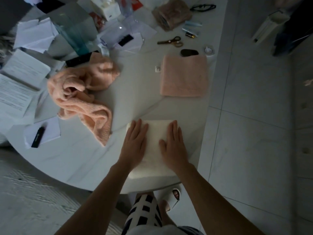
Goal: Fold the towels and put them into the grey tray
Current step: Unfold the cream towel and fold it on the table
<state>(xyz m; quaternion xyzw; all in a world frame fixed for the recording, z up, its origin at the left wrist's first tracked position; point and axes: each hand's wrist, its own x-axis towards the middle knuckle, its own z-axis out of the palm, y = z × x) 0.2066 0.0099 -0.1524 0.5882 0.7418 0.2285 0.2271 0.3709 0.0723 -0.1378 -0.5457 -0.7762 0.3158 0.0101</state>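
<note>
A folded white towel (155, 133) lies at the near edge of the white table (76, 158). My left hand (135, 143) lies flat on its left side with straight fingers. My right hand (172, 143) presses flat on its right side. A pink towel (183, 76), folded into a neat rectangle, lies further back on the right. A crumpled pink towel (81, 94) is heaped to the left of the middle. No grey tray shows in this view.
Papers and booklets (22, 78) crowd the left side with a black pen (38, 136). A glass container (74, 29), scissors (171, 41), black glasses (202, 7) and small items fill the back. The table's right edge runs beside tiled floor (254, 116).
</note>
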